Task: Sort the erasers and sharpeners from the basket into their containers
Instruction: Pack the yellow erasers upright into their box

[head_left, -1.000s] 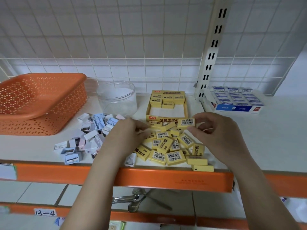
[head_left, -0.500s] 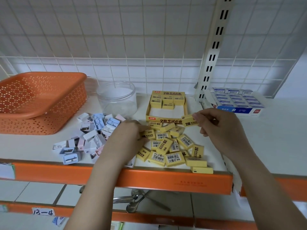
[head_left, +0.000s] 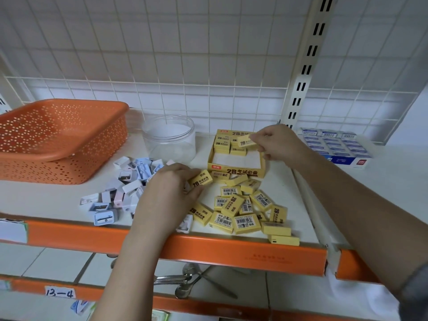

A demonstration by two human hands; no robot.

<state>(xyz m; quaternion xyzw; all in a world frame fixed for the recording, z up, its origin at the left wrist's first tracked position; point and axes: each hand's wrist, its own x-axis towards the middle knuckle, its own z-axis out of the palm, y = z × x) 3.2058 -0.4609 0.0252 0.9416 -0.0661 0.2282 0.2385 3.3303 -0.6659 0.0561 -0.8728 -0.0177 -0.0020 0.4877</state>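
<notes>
Orange basket (head_left: pixel 58 140) and clear jar (head_left: pixel 170 137) sit way off to the left of the hands, with the sharpener pile (head_left: pixel 122 188) just left of the left hand (head_left: pixel 169 195). That hand pinches one yellow eraser (head_left: pixel 202 179) above the loose eraser heap (head_left: pixel 245 212). The right hand (head_left: pixel 280 142) pinches another eraser (head_left: pixel 247 142) over the yellow eraser box (head_left: pixel 236 171), hands apart.

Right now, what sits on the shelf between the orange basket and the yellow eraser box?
In the head view, a clear round jar stands between the orange basket and the yellow eraser box. It appears empty; the sharpener pile lies just in front.
</notes>
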